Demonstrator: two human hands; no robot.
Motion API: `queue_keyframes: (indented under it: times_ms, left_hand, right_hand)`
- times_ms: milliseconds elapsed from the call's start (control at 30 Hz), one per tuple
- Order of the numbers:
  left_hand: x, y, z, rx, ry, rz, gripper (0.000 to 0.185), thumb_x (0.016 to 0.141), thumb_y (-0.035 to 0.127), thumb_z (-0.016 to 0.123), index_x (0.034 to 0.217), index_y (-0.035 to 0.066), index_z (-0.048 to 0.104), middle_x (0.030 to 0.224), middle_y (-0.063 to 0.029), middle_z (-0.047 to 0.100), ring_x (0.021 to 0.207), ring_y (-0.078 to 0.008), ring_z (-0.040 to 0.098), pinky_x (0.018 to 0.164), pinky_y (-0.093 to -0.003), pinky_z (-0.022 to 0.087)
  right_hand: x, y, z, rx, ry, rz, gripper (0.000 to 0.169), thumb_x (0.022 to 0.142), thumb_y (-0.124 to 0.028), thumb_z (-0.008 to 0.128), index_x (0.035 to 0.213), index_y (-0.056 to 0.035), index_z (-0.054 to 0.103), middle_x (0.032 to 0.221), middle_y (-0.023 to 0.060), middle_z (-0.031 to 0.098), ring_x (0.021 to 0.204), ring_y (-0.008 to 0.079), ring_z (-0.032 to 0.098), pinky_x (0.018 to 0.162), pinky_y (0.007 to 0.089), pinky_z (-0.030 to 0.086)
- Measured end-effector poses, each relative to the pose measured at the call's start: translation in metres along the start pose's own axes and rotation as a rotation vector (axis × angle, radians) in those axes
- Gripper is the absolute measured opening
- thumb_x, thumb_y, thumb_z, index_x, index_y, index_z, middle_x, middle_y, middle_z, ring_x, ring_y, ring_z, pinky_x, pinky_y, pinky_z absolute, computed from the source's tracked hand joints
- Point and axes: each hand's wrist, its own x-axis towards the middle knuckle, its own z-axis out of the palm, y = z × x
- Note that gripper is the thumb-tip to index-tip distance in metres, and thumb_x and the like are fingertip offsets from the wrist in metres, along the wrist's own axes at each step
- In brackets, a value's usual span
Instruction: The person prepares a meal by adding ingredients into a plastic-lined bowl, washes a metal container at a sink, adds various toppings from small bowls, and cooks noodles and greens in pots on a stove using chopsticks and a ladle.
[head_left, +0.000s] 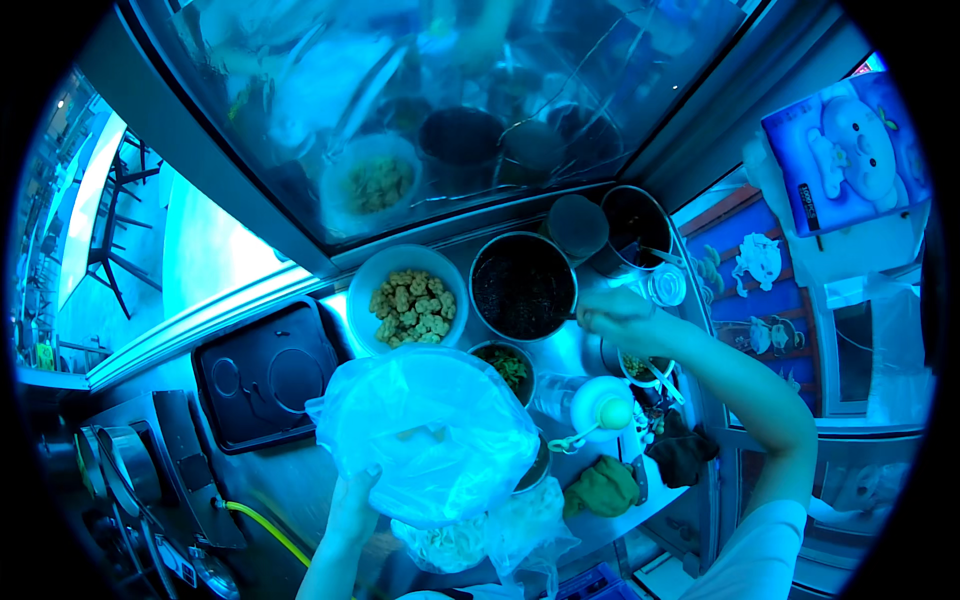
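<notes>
My left hand (354, 499) holds the near left side of a bowl-shaped thing wrapped in a translucent plastic bag (427, 450). The bag hides most of what is inside. At the right rim of a round pot of dark contents (523, 285), my right hand (611, 319) is closed around a handle, mostly covered by the fingers. I cannot tell whether that handle belongs to the pot or to a utensil in it. To the pot's left stands a white bowl (360, 322) of light, lumpy food pieces (414, 306). Chopped green leaves (506, 367) fill a smaller container between bowl and bag.
A black tray (270, 375) lies on the left of the metal counter. A capped bottle (604, 409), a green cloth (604, 487) and another metal pot (637, 217) are on the right. A glass panel (465, 90) rises behind; a yellow hose (266, 525) runs at lower left.
</notes>
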Motion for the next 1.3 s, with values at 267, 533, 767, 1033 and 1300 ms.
queue_keyframes:
  times_ms: [267,533,767,1033,1300]
  left_hand:
    - [-0.003,0.001,0.005,-0.056,-0.014,-0.014,0.055,0.076,0.014,0.049,0.122,0.0,0.022,0.118,-0.0137,0.036,0.108,-0.0242,0.037,0.089,-0.0363,0.031]
    - [-0.006,0.0,0.0,-0.065,-0.013,0.002,0.055,0.077,0.013,0.048,0.122,0.0,0.02,0.118,-0.0141,0.035,0.109,-0.0239,0.036,0.089,-0.0358,0.03]
    - [-0.003,-0.002,-0.001,-0.079,-0.038,-0.009,0.054,0.077,0.013,0.048,0.122,0.0,0.02,0.118,-0.0143,0.035,0.108,-0.0235,0.036,0.09,-0.0348,0.03]
    - [-0.002,-0.002,0.001,-0.074,-0.059,0.019,0.052,0.078,0.012,0.047,0.122,0.0,0.022,0.119,-0.0137,0.035,0.109,-0.0227,0.035,0.09,-0.0339,0.029]
    - [0.002,-0.001,0.001,-0.068,-0.049,0.019,0.053,0.078,0.012,0.047,0.123,0.0,0.021,0.12,-0.0127,0.034,0.11,-0.0216,0.034,0.091,-0.0331,0.027]
  right_hand:
    - [-0.001,0.022,-0.019,0.786,0.471,0.416,0.015,0.075,-0.014,0.039,0.068,-0.0014,0.041,0.069,0.015,0.05,0.063,0.023,0.057,0.055,0.027,0.048]
    - [-0.005,0.03,-0.012,0.809,0.433,0.306,0.014,0.076,-0.013,0.038,0.066,-0.0022,0.041,0.069,0.0129,0.051,0.063,0.0206,0.057,0.055,0.026,0.048]
    - [-0.006,0.026,-0.014,0.734,0.45,0.265,0.017,0.078,-0.013,0.037,0.067,-0.0017,0.043,0.068,0.0095,0.05,0.061,0.0184,0.057,0.055,0.0248,0.048]
    - [-0.002,0.032,-0.02,0.635,0.474,0.285,0.016,0.076,-0.012,0.037,0.067,-0.0012,0.045,0.067,0.0087,0.05,0.062,0.0177,0.057,0.054,0.0239,0.048]
    - [0.002,0.015,-0.024,0.672,0.503,0.328,0.018,0.076,-0.012,0.036,0.065,-0.0012,0.044,0.068,0.0134,0.054,0.061,0.0192,0.058,0.055,0.0256,0.049]
